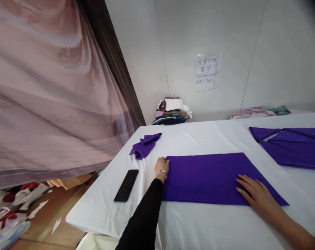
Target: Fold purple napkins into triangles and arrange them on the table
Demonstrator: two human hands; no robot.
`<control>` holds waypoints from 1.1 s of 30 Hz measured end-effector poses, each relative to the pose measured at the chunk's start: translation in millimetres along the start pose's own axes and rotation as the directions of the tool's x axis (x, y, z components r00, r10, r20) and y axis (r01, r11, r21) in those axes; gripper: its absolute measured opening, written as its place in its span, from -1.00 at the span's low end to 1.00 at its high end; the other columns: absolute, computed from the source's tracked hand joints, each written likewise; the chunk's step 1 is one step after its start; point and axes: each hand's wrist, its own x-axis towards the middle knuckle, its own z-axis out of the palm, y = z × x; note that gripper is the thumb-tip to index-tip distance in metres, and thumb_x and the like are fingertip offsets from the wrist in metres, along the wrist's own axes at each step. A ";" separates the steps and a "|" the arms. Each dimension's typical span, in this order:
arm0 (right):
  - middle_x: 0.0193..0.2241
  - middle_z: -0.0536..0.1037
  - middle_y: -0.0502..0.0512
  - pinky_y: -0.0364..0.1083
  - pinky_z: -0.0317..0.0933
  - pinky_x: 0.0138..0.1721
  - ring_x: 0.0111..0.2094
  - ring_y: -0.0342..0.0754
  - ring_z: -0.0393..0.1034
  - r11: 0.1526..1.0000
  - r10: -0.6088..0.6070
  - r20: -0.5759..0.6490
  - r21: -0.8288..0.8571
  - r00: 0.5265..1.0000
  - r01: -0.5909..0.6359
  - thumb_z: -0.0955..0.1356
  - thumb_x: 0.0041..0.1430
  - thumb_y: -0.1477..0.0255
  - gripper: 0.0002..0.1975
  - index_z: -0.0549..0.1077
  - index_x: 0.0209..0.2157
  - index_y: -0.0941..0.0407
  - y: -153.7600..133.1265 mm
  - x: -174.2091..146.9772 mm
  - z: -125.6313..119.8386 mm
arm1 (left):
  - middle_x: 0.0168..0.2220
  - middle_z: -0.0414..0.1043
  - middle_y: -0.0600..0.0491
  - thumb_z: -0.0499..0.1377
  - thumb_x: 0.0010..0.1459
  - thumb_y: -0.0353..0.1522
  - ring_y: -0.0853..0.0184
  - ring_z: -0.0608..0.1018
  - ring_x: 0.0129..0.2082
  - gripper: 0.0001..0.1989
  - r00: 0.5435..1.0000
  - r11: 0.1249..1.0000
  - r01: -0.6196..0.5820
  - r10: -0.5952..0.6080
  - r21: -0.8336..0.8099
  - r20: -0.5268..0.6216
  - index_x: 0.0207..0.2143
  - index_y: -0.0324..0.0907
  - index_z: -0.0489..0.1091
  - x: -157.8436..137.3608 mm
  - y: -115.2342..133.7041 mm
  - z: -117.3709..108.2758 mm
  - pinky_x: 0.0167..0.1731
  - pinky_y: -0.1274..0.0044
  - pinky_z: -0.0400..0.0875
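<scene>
A purple cloth napkin [204, 178] lies flat on the white-covered table in front of me, with a straight left edge and a slanted right side. At its upper left edge, my left hand [162, 167] has its fingers curled and pinched on the fabric; a bracelet circles that wrist. My right hand [256, 192] rests palm down on the right part of the cloth, fingers stretched out and slightly spread. Left of my left hand lies a small crumpled purple cloth [145, 146]. Another purple cloth [295, 147], loosely folded, is at the far right.
A black phone [126, 185] lies on the white tablecloth [100, 208] at the left. Behind the table are a stack of folded clothes [173, 113] and more fabric [258, 111]. Handwritten papers [205, 71] hang on the wall. A pink curtain [55, 93] borders the left side.
</scene>
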 end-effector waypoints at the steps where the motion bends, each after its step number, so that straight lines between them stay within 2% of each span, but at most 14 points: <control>1: 0.08 0.34 0.12 0.24 -0.02 0.10 0.12 0.15 0.14 1.000 0.003 -0.002 0.000 1.000 -0.003 0.13 0.15 0.03 -0.47 0.39 -0.02 0.02 0.0 -0.5 1.0 | -0.19 0.45 0.00 0.07 0.10 -0.21 0.31 0.49 -0.25 -0.78 1.000 1.000 0.001 -0.001 -0.002 0.000 -0.27 -0.10 0.39 2.4 0.8 1.4 -0.32 0.53 0.28; 7: 0.09 0.33 0.10 0.23 0.00 0.10 0.12 0.14 0.14 1.000 0.001 -0.019 0.016 1.000 -0.001 0.14 0.15 0.03 -0.50 0.39 -0.03 -0.01 1.4 -0.6 3.5 | -0.24 0.44 -0.01 0.09 0.07 -0.25 0.28 0.49 -0.26 -0.84 1.000 1.000 0.025 -0.025 0.009 -0.010 -0.37 -0.11 0.40 12.7 5.3 8.4 -0.33 0.50 0.27; 17: 0.05 0.37 0.13 0.22 0.04 0.07 0.10 0.15 0.18 0.999 -0.015 -0.018 -0.032 1.000 0.015 0.11 0.15 0.03 -0.46 0.41 -0.05 0.03 5.6 -3.6 5.9 | -0.31 0.48 0.01 0.09 0.07 -0.23 0.30 0.51 -0.32 -0.82 0.998 0.999 0.038 -0.037 -0.004 0.043 -0.47 -0.11 0.38 17.1 -3.0 3.7 -0.35 0.51 0.28; 20: 0.06 0.35 0.14 0.23 0.03 0.08 0.11 0.15 0.17 0.999 -0.003 -0.015 -0.039 1.000 0.002 0.10 0.15 0.03 -0.46 0.40 -0.03 0.04 3.3 -3.2 4.8 | -0.29 0.48 0.00 0.10 0.06 -0.24 0.28 0.52 -0.32 -0.83 0.997 0.999 0.046 -0.045 -0.014 0.056 -0.42 -0.12 0.40 20.5 -3.4 -0.9 -0.35 0.50 0.30; 24: 0.10 0.31 0.12 0.22 -0.01 0.10 0.13 0.13 0.12 0.999 0.017 -0.002 -0.034 1.000 -0.017 0.12 0.15 0.03 -0.46 0.38 0.00 0.03 1.8 -2.9 2.0 | -0.17 0.45 -0.10 0.06 0.10 -0.25 0.24 0.50 -0.21 -0.70 0.999 0.999 0.023 -0.022 -0.032 0.033 -0.16 -0.21 0.35 13.5 1.4 -13.7 -0.26 0.47 0.33; 27: 0.11 0.30 0.13 0.22 -0.02 0.10 0.14 0.14 0.10 0.999 0.032 0.008 -0.029 0.999 -0.031 0.12 0.15 0.03 -0.46 0.37 0.00 0.04 1.3 -2.5 1.0 | -0.03 0.37 -0.11 0.04 0.14 -0.25 0.27 0.41 -0.04 -0.63 0.996 0.995 -0.086 0.086 -0.043 0.008 -0.04 -0.24 0.29 -18.9 10.5 -18.2 -0.05 0.48 0.25; 29: 0.11 0.29 0.16 0.24 -0.02 0.09 0.14 0.16 0.10 0.999 0.046 0.016 -0.027 0.999 -0.046 0.11 0.15 0.01 -0.44 0.37 0.00 0.05 -5.7 0.0 0.5 | 0.03 0.33 -0.04 0.07 0.12 -0.22 0.30 0.32 0.06 -0.62 0.969 0.969 -0.244 0.246 -0.047 0.027 -0.02 -0.18 0.29 -54.0 19.1 -14.3 0.06 0.49 0.15; 31: 0.12 0.26 0.17 0.25 -0.07 0.10 0.15 0.16 0.07 0.999 0.035 0.035 -0.018 0.999 -0.035 0.11 0.15 0.01 -0.43 0.36 0.02 0.05 -23.9 5.6 -0.3 | 0.12 0.23 -0.03 0.05 0.13 -0.18 0.25 0.21 0.15 -0.56 0.876 0.878 -0.478 0.479 -0.029 0.062 0.03 -0.15 0.24 -91.2 28.8 -5.7 0.15 0.34 0.03; 33: 0.15 0.22 0.16 0.24 -0.13 0.13 0.18 0.14 0.03 1.000 -0.028 0.079 0.012 0.996 0.027 0.11 0.16 0.02 -0.43 0.33 0.05 0.05 -54.5 14.0 -1.4 | 0.19 0.12 -0.02 -0.03 0.17 -0.14 0.21 0.09 0.21 -0.51 0.788 0.794 -0.608 0.605 -0.004 0.115 0.10 -0.13 0.17 -120.8 37.8 4.8 0.18 0.21 -0.08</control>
